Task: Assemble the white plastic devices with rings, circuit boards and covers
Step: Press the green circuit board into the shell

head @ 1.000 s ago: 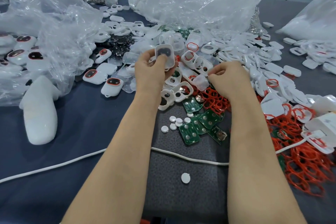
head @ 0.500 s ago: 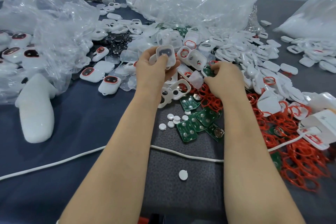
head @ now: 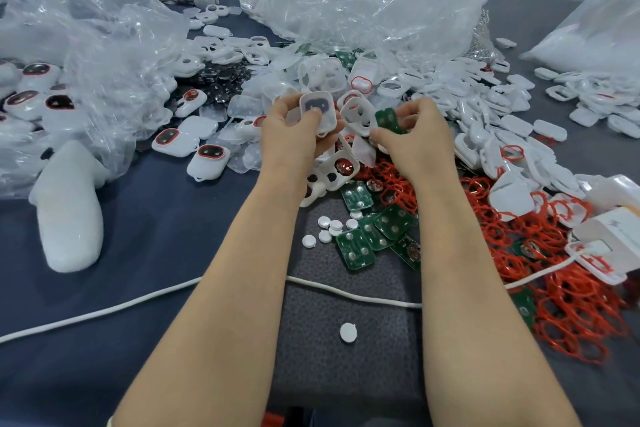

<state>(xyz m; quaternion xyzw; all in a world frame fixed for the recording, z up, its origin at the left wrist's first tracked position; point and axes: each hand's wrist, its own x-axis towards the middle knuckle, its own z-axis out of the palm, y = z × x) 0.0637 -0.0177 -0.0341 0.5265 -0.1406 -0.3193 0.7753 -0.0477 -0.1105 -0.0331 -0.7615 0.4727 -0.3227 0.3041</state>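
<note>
Fingers of my left hand (head: 294,139) curl round one white device shell (head: 318,111) while my right hand (head: 412,142) pinches one green circuit board (head: 389,120) beside it, above a grey mat (head: 346,374) on blue cloth (head: 138,236), with one white cable (head: 104,311) and one lone white disc (head: 348,332) nearer me, red rings (head: 571,305) heaped rightward.

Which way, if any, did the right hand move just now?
Yes. The right hand lifted off the red rings, toward the white case, pinching a green board.
</note>
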